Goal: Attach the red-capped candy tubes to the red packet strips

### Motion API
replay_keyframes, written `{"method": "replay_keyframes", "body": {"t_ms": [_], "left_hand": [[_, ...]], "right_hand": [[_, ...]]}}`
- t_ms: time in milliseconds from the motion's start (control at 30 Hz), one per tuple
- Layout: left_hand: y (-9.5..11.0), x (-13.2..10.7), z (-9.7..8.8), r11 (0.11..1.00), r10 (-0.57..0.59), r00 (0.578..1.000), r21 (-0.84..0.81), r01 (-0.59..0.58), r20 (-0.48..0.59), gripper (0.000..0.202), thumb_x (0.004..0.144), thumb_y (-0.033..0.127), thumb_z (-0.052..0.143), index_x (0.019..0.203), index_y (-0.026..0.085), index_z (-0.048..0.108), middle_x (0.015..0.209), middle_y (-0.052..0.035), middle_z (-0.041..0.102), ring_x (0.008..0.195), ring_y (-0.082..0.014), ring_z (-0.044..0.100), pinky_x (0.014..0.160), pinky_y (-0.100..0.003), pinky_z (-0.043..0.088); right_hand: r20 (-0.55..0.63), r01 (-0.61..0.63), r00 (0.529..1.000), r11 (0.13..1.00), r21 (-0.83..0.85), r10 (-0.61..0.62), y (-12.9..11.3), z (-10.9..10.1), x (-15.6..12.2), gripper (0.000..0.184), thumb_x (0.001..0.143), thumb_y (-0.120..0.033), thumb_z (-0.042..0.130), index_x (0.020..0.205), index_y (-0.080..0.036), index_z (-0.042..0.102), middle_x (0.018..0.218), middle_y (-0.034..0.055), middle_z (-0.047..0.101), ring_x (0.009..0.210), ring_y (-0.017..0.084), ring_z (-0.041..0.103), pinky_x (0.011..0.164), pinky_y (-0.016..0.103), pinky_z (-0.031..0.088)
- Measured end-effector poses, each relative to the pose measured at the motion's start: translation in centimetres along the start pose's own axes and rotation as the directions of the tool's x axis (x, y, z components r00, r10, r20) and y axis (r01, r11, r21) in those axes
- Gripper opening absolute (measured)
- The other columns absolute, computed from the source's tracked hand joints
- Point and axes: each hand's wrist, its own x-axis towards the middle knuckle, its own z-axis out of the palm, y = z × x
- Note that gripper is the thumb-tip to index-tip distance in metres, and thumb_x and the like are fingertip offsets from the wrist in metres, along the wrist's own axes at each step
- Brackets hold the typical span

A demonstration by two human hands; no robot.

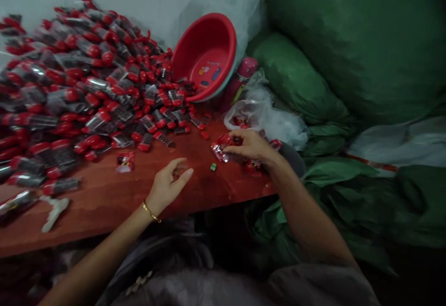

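Observation:
My right hand (251, 146) pinches a shiny red printed plastic packet (218, 150) above the table, between thumb and fingers. More red packets (253, 166) lie under and beside that hand, partly hidden by it. My left hand (170, 183), with a gold bracelet at the wrist, hovers over the table's front part. Its thumb and fingers are apart, slightly curled, and nothing shows between them. A tiny green piece (213, 167) lies between the two hands. Left of them, a flat red packet (125, 162) with a dark figure rests on the table.
Red-capped clear tubes with dark contents (101, 83) are heaped on the left of the reddish table (146, 194). A red basin (205, 60) leans behind, near a pink bottle (246, 68) and a clear bag (282, 122). Green sacks (348, 41) crowd the right. A whitish tool-like object (55, 213) lies front left.

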Motion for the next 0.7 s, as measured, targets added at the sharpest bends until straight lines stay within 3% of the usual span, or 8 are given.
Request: {"method": "replay_keyframes", "body": {"t_ms": [67,167,233,300,367,467,533,700], "left_hand": [[0.2,-1.0,-1.4,0.992,-0.045,0.999,-0.116,0.041,-0.028,0.046,0.077,0.044,0.060,0.114,0.016,0.057,0.092,-0.0063,0.068,0.079,-0.0170,0.062,0.069,-0.027,0.047],[-0.1,-2.5,-4.5,0.999,-0.031,0.997,0.019,0.032,-0.068,0.031,0.080,0.042,0.056,0.094,0.016,0.065,0.075,-0.0018,0.065,0.067,-0.0138,0.056,0.060,-0.024,0.041],[-0.8,-3.7,-6.9,0.985,-0.030,0.993,0.165,0.049,-0.116,0.029,0.083,0.041,0.052,0.076,0.016,0.064,0.063,0.0009,0.058,0.060,-0.0119,0.049,0.056,-0.023,0.035],[-1.9,-5.0,-9.1,0.976,-0.053,0.983,0.201,0.089,-0.177,0.031,0.084,0.041,0.049,0.073,0.016,0.063,0.061,0.0016,0.055,0.059,-0.0114,0.047,0.055,-0.023,0.034],[-3.1,-6.2,-10.8,0.981,-0.081,0.970,0.156,0.119,-0.231,0.032,0.085,0.042,0.047,0.076,0.016,0.062,0.063,0.0013,0.056,0.060,-0.0117,0.048,0.057,-0.023,0.035],[-4.5,-7.7,-12.4,0.982,-0.103,0.949,0.119,0.144,-0.299,0.032,0.084,0.043,0.047,0.072,0.015,0.060,0.062,0.0012,0.054,0.060,-0.0119,0.046,0.057,-0.023,0.036],[-4.8,-8.4,-13.0,0.980,-0.100,0.944,0.135,0.149,-0.314,0.032,0.084,0.041,0.046,0.069,0.016,0.058,0.062,0.0013,0.054,0.060,-0.0119,0.046,0.057,-0.023,0.036],[-4.4,-9.7,-14.3,0.954,-0.124,0.948,0.229,0.195,-0.292,0.029,0.085,0.037,0.044,0.067,0.017,0.056,0.059,0.0017,0.053,0.058,-0.0120,0.045,0.056,-0.023,0.034]], "right_hand": [[0.230,0.026,0.972,0.992,0.121,-0.053,-2.6,5.0,-0.6,0.022,0.060,-0.032,0.075,0.072,-0.017,0.065,0.065,-0.0025,0.061,0.059,0.012,0.053,0.059,0.026,0.040],[0.428,0.030,0.890,0.956,0.293,-0.159,-5.6,12.5,-1.3,0.023,0.064,-0.035,0.073,0.073,-0.017,0.061,0.067,-0.0022,0.061,0.061,0.012,0.055,0.059,0.025,0.042],[0.462,0.066,0.858,0.940,0.334,-0.225,-6.9,16.4,-1.6,0.023,0.068,-0.036,0.071,0.075,-0.017,0.059,0.068,-0.0018,0.061,0.062,0.012,0.055,0.060,0.025,0.043],[0.405,0.197,0.857,0.929,0.314,-0.319,-7.9,19.3,-1.7,0.023,0.072,-0.035,0.069,0.084,-0.017,0.060,0.074,-0.0003,0.062,0.067,0.013,0.057,0.065,0.027,0.045],[0.290,0.431,0.828,0.876,0.216,-0.479,-8.8,21.3,-1.8,0.026,0.076,-0.035,0.068,0.095,-0.018,0.061,0.085,0.0028,0.063,0.078,0.016,0.058,0.074,0.031,0.044],[0.213,0.753,0.646,0.658,-0.015,-0.733,-9.8,23.1,-2.2,0.016,0.083,-0.032,0.061,0.095,-0.022,0.065,0.094,0.0048,0.063,0.089,0.018,0.055,0.087,0.037,0.037],[0.245,0.842,0.539,0.522,-0.134,-0.806,-10.4,24.0,-2.5,0.013,0.088,-0.029,0.055,0.087,-0.023,0.066,0.091,0.0034,0.063,0.088,0.016,0.053,0.092,0.038,0.032],[0.341,0.915,0.375,0.284,-0.288,-0.862,-11.4,25.1,-2.9,0.016,0.092,-0.022,0.047,0.087,-0.021,0.063,0.091,0.0022,0.064,0.090,0.015,0.051,0.100,0.039,0.023]]}}
